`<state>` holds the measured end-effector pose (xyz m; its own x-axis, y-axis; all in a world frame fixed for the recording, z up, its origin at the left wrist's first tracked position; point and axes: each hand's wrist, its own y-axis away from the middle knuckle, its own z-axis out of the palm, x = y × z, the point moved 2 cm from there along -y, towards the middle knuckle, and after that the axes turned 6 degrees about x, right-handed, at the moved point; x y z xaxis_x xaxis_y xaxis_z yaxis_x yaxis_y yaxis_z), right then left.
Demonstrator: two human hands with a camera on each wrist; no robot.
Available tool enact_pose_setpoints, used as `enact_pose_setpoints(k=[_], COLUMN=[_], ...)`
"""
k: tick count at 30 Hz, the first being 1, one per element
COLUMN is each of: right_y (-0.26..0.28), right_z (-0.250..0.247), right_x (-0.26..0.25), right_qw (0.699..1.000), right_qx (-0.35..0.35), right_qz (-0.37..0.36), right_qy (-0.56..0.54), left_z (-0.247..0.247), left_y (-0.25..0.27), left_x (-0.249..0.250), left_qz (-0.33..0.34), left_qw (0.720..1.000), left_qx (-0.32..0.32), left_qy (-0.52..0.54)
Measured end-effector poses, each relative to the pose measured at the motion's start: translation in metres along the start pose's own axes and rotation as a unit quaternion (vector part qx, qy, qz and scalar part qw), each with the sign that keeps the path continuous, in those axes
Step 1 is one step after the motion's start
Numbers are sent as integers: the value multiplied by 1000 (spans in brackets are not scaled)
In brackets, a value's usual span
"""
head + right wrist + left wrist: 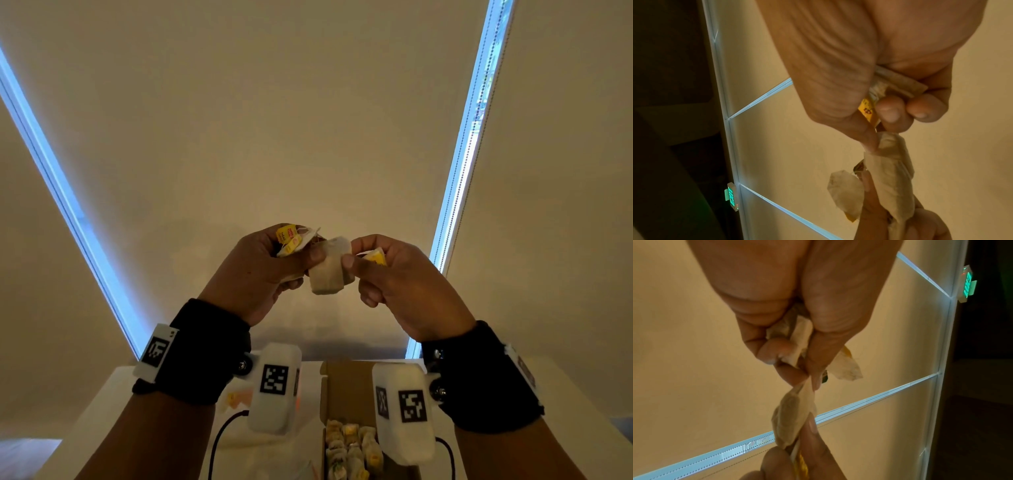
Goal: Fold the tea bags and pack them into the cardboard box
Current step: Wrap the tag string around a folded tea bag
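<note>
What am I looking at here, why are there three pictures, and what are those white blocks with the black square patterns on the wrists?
No machine here: a person works with two bare hands. The big picture comes from a camera worn on the head. The other two come from cameras strapped to the wrists; those are the white blocks with printed marker squares, mounted on black wrist straps.

The left hand and the right hand are raised in front of a beige window blind, each pinching one side of the same tea bag. The left hand also holds a bunch of further tea bags with yellow tags, and a yellow tag sits in the right hand.

Below, on a white table, stands an open cardboard box with rows of tea bags already packed.
</note>
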<state>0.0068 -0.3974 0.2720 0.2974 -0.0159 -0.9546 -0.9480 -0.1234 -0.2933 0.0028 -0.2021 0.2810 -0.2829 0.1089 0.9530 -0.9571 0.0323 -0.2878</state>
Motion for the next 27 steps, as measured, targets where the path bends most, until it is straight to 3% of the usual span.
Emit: enact_pose_setpoints(k=[11,22,25,27], right_y=[3,9,6,4], right_z=[6,7,8,5], right_x=[-1,-11,-9,-6], right_qw=[1000,1000,997,997], right_qx=[-3,-11,-15,-9], right_qz=[-6,-12,-40,-38], right_qy=[7,19,60,68], left_z=[2,-2,4,7], left_y=[3,4,7,11], left_x=[2,6,7,8], left_qz=[11,92,58,-29], left_qw=[999,989,994,999], left_qx=[-7,31,17,18], left_qy=[-43,-107,-90,-16])
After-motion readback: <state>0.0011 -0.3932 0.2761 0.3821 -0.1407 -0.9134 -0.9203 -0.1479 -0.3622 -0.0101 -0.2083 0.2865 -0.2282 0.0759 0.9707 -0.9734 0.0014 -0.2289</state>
